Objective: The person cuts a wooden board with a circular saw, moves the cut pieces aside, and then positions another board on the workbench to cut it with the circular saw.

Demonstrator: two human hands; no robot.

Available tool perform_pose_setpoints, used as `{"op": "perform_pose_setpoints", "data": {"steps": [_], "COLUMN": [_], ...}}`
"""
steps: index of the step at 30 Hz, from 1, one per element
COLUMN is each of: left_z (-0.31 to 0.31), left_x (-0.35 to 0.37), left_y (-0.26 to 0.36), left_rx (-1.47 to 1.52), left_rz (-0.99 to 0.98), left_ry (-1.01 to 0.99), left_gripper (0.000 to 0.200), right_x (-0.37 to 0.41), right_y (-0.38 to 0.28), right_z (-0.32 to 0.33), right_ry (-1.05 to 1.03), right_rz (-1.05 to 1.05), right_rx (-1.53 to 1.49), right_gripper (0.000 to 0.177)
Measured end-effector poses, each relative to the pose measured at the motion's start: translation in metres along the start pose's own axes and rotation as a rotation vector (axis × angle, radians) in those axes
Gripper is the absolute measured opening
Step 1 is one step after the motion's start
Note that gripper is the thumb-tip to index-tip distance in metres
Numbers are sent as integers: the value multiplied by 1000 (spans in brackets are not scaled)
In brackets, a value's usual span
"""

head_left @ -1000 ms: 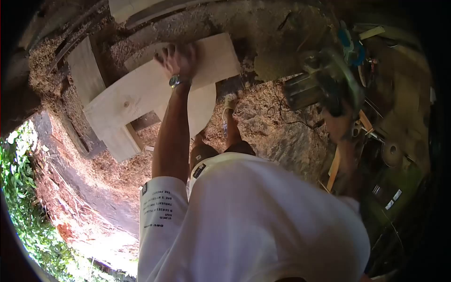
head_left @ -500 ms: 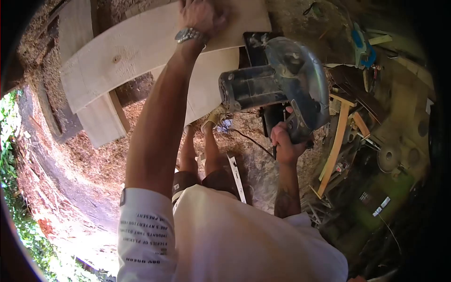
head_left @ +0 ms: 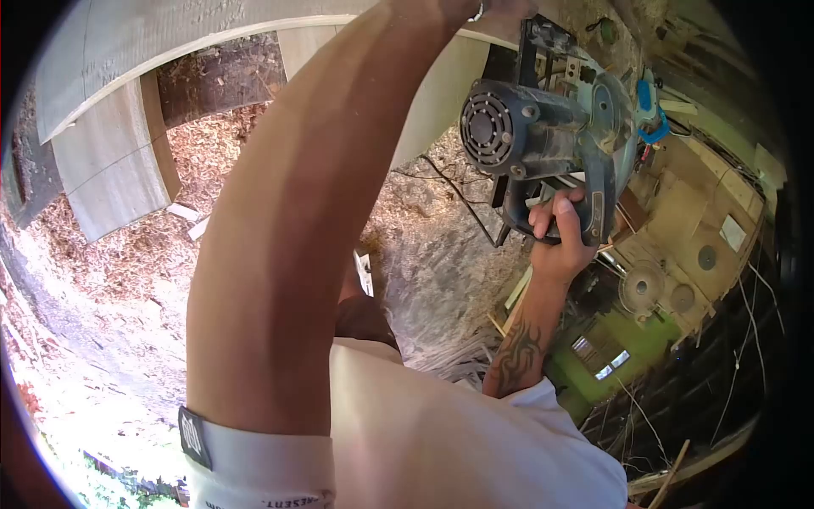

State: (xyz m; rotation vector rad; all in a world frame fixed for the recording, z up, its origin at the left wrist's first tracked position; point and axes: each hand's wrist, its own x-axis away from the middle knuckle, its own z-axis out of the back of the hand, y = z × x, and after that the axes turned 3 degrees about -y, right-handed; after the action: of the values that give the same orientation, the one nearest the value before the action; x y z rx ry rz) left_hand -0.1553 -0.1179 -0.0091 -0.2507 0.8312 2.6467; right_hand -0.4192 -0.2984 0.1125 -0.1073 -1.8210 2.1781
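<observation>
My right hand [head_left: 560, 229] is closed around the rear handle of a dusty dark circular saw [head_left: 551, 127], its round vented motor end facing me. At the top edge, my left hand [head_left: 506, 8] is close to the front of the saw's base plate; its fingers are cut off or blurred, so its grip does not show. A metal watch sits on that wrist. A long pale board [head_left: 195, 32] runs along the top, passing behind my left forearm. Beneath it lie a shorter board [head_left: 110, 165] with a pencil line and another pale board [head_left: 441, 106].
A black cable [head_left: 462, 197] hangs below the saw. Wood shavings [head_left: 225, 157] cover the ground. To the right are a blue-handled tool [head_left: 651, 110], a round disc [head_left: 642, 288] and a green surface [head_left: 564, 369]. Bright foliage shows at lower left.
My left hand has left its flat place on the long board and moved right, near the saw's front. The saw has shifted right and turned, and my view has swung too.
</observation>
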Motion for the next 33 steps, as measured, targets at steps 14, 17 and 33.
{"op": "perform_pose_setpoints", "data": {"steps": [14, 17, 33], "left_z": [12, 12, 25], "left_x": [3, 0, 6], "left_y": [5, 6, 9], "left_rx": [-39, -43, -27], "left_rz": [46, 52, 78], "left_ry": [20, 10, 39], "left_gripper": [81, 80, 72], "right_x": [-5, -5, -5], "right_y": [-7, -7, -10], "right_z": [-16, -18, -22], "right_ry": [19, 24, 8], "right_rz": [-16, -22, -41], "right_rx": [-14, -24, -26], "right_gripper": [18, 18, 17]}}
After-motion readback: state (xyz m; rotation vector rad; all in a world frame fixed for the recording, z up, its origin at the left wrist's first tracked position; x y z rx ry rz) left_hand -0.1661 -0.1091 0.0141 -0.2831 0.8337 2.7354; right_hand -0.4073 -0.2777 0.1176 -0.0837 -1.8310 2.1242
